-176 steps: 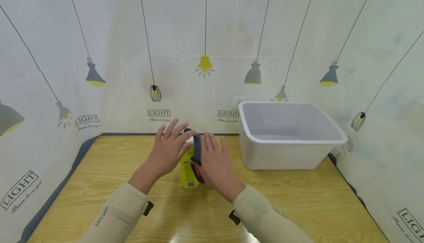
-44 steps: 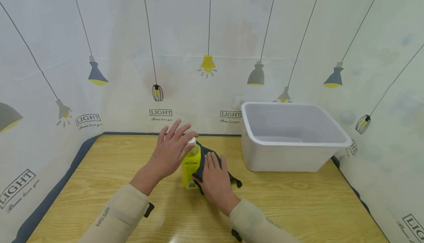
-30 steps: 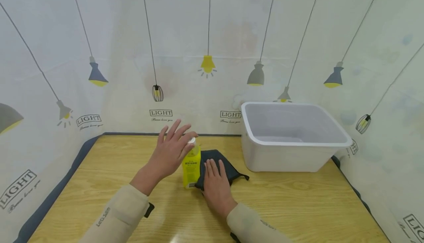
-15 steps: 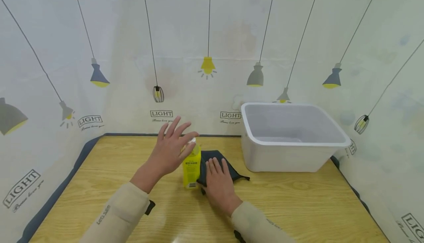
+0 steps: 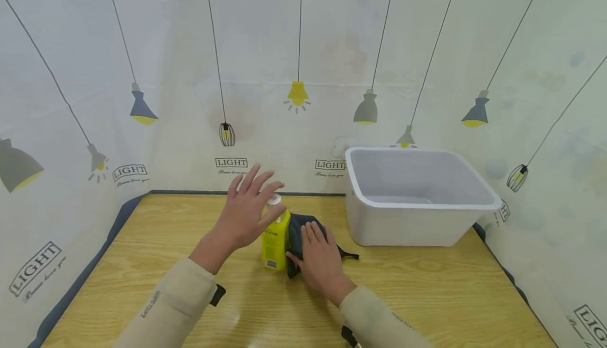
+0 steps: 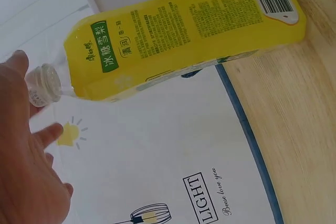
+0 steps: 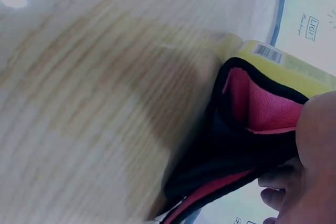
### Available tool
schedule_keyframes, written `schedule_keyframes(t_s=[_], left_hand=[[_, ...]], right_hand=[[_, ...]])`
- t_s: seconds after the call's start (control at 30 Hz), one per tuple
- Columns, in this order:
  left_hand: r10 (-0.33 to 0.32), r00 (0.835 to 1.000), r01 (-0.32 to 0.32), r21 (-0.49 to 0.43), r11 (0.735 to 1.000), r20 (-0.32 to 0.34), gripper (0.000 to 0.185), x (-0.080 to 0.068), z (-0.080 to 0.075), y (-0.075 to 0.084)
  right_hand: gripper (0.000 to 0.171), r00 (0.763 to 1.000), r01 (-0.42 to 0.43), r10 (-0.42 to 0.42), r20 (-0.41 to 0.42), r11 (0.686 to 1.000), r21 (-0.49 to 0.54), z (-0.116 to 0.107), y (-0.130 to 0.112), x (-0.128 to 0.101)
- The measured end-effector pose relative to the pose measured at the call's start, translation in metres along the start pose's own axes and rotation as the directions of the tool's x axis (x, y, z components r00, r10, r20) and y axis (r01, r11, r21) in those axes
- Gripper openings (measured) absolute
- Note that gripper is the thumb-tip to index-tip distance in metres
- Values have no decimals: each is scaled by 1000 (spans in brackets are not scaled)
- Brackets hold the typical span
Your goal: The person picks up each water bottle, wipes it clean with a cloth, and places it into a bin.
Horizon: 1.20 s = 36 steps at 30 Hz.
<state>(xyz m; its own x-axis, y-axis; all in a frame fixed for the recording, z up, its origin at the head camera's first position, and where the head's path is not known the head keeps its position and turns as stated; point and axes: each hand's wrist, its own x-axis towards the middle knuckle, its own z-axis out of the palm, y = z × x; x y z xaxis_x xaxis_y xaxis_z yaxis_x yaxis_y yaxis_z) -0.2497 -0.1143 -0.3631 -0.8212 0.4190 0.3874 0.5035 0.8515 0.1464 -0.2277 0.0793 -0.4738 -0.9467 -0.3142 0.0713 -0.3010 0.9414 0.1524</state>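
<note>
A yellow drink bottle (image 5: 274, 242) stands on the table, leaning slightly right in the head view. Its whitish cap (image 6: 42, 85) lies between the spread thumb and index finger of my left hand (image 5: 243, 213), whose other fingers are raised and straight. Against the bottle's right side is a dark navy cloth piece (image 5: 300, 228) with black edging and a pink lining (image 7: 268, 108). My right hand (image 5: 322, 258) holds this cloth, thumb on the bottle side and fingers across its top. A black strap end (image 5: 351, 256) sticks out to the right.
At the back right of the wooden table (image 5: 403, 295) stands a white plastic tub (image 5: 408, 226) with nothing visible inside. A lamp-printed cloth backdrop (image 5: 294, 31) closes off the back and sides.
Earlier the bottle stood straighter, largely hidden behind the cloth, which has since unfolded rightward. Most recently my left thumb and index finger have spread apart, and the cloth has bunched under my right hand.
</note>
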Motion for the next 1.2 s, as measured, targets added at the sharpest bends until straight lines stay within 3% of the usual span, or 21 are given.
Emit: schedule_keyframes(t_s=[0.1, 0.2, 0.43, 0.77, 1.2], left_hand=[[-55, 998, 56, 43, 997, -26, 51, 1, -1, 0], [-69, 997, 71, 62, 996, -41, 49, 2, -3, 1], [-10, 1000, 11, 42, 999, -28, 38, 2, -5, 0], [35, 997, -35, 2, 999, 64, 38, 0, -6, 1], [61, 997, -66, 108, 992, 53, 41, -3, -3, 1]], right_hand=[[76, 1000, -7, 7, 2, 1000, 17, -4, 2, 1], [77, 1000, -22, 22, 10, 999, 43, -8, 3, 2], [77, 999, -43, 43, 1, 997, 68, -18, 5, 4], [78, 999, -46, 47, -9, 995, 84, -27, 5, 4], [73, 998, -48, 53, -20, 982, 185, -47, -1, 8]])
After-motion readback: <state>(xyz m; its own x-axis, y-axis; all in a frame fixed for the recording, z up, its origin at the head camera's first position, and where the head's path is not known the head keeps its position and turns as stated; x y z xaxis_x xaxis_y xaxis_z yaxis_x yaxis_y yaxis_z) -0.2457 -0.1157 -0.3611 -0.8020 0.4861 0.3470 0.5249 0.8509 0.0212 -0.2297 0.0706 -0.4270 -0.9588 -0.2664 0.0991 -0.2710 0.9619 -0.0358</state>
